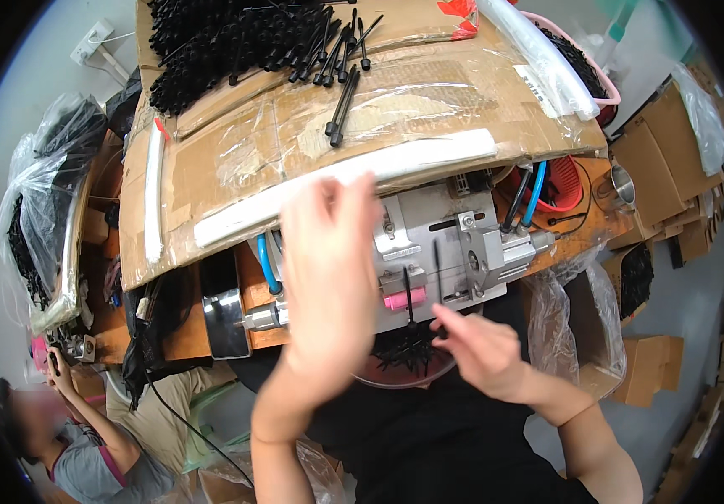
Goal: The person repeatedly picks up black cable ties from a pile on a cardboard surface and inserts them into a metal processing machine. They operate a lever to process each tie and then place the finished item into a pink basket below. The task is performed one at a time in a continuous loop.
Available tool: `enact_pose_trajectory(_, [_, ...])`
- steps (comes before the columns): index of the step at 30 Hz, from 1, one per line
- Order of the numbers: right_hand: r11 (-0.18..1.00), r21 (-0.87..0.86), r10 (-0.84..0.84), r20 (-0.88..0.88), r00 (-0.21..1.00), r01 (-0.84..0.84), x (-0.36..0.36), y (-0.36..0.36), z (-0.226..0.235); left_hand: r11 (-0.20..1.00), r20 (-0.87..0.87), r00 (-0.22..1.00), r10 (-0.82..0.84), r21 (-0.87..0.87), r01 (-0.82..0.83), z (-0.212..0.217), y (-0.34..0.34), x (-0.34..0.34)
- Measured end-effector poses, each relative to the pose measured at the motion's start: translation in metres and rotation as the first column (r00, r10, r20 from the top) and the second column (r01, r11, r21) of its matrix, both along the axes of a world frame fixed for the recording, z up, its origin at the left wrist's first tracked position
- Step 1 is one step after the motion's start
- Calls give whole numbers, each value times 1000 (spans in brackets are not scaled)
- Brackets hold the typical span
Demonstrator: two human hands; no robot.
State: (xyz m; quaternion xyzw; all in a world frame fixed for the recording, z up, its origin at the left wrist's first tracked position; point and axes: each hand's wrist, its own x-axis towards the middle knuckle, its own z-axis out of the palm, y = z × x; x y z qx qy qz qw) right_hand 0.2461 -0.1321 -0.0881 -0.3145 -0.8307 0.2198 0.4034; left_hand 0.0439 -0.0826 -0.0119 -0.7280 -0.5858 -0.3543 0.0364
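Observation:
My right hand [488, 353] is closed in a pinch at the front of a metal machine [400, 223], holding a thin black rod [437, 281] that points away from me. Over the machine's left side, my left hand [328, 260] is raised and smeared by motion, so its fingers and anything in them cannot be made out. Between the hands, another black rod [408, 294] stands near a pink cylindrical part [404, 299] on the machine. Just below is a round bowl [442, 370] full of black pieces, partly behind my left forearm.
A taped cardboard sheet [244, 164] covers the area above the machine, bearing a heap of black rods [227, 42] with knobbed ends. Blue hoses [534, 193] run to the machine. A red basket [568, 185] is at right. Another person [101, 449] sits at lower left.

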Motion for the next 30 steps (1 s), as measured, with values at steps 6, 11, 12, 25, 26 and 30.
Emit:
enact_pose_trajectory(6, [999,-3,53,35,998,-52,-18,-4,-34,984,-1,998,-56,-170,55,20,79,-31])
enact_pose_trajectory(11, [996,-83,53,156,986,-40,-16,-1,-27,965,114,985,-127,-216,150,26,72,-38])
enact_pose_trajectory(12, [993,-114,49,193,980,-27,-14,-1,-22,950,152,977,-150,-251,185,29,69,-41])
enact_pose_trajectory(25, [978,-125,-167,14,986,168,17,11,18,978,-152,988,-8,-206,-23,-81,-103,49])
enact_pose_trajectory(26, [977,-129,-171,14,985,171,18,10,18,977,-171,985,-6,-209,-30,-87,-103,52])
enact_pose_trajectory(30, [975,-134,-180,-8,984,177,20,11,22,974,-266,963,33,-206,-90,-86,-95,55])
